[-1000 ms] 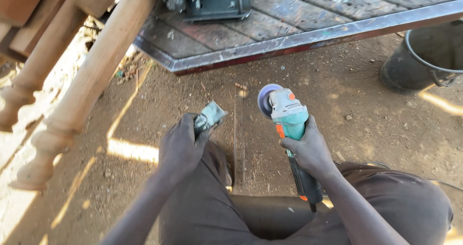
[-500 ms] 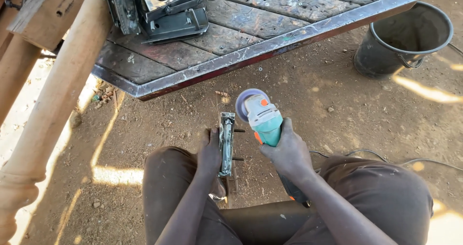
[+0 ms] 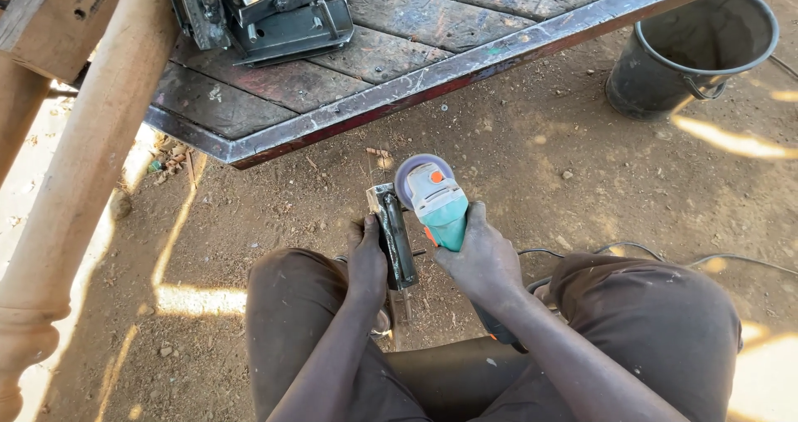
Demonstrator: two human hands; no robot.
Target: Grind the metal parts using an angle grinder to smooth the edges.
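Note:
My right hand (image 3: 482, 256) grips a teal and grey angle grinder (image 3: 434, 199) whose round disc sits at its far end, close over the dirt ground. My left hand (image 3: 367, 260) holds a short dark metal bar (image 3: 393, 232) lengthwise, its far end right beside the grinder's disc. Both hands are in front of my knees, which are in dark brown trousers. The grinder's black cable (image 3: 665, 254) trails off to the right across the ground.
A wood-topped platform with a metal frame (image 3: 432, 77) stands just beyond the hands, with a dark metal machine (image 3: 266, 10) on it. A black bucket (image 3: 690, 52) sits at the upper right. Turned wooden posts (image 3: 75, 189) lean at the left. Sunlit patches lie on the dirt.
The view has shifted toward the platform and bucket. My left hand has turned the metal bar lengthwise and brought it beside the grinder's disc; my hands are closer together.

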